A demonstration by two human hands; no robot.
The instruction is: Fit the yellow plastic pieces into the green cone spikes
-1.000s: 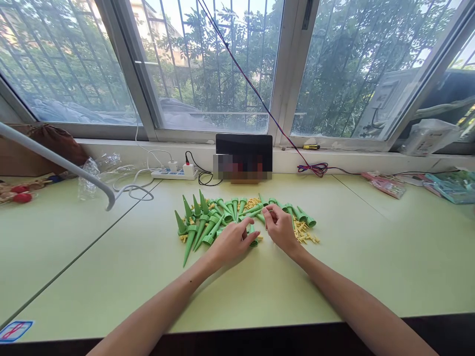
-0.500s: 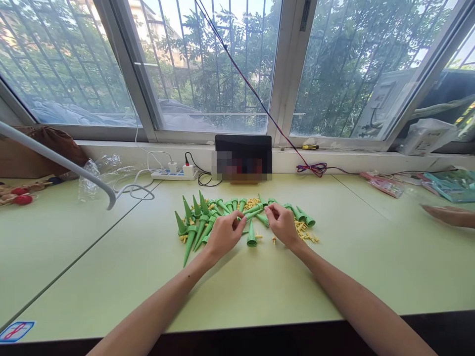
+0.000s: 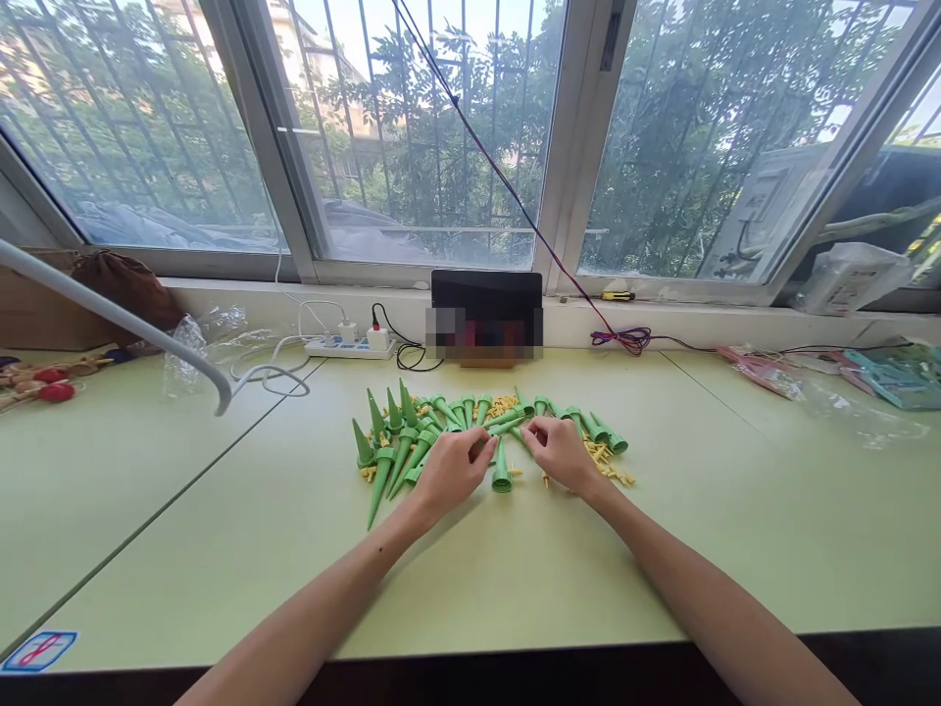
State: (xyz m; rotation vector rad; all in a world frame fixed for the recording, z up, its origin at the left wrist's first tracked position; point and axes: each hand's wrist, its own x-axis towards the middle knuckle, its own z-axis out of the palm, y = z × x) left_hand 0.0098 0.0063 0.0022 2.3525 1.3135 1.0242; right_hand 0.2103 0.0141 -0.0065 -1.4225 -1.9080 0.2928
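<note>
My left hand (image 3: pixel 457 469) is closed, its thumb and fingertips drawn together at the near edge of a pile of green plastic spikes (image 3: pixel 401 456). What sits in that pinch, if anything, is too small to make out. Across from it, my right hand (image 3: pixel 563 453) also has its fingers pinched, beside small yellow plastic pieces (image 3: pixel 604 463); its contents are hidden. Between the two hands, one green cone-shaped spike (image 3: pixel 501 476) lies with its open wide end toward me. A yellow piece (image 3: pixel 516 472) touches or lies beside it. Just beyond my fingertips are more green spikes (image 3: pixel 507 422).
Behind the pile stands a dark tablet (image 3: pixel 485 289) on a stand. A power strip (image 3: pixel 349 346) with cables lies to its left. A white curved arm (image 3: pixel 118 306) reaches in from the left. Plastic packages (image 3: pixel 893 378) lie at the far right, and bundled wire (image 3: pixel 624 339) at the back.
Both hands stay close together, still pinched, with slight finger movement. Another person's hand at the right edge has gone out of view. The whole view has shifted slightly.
</note>
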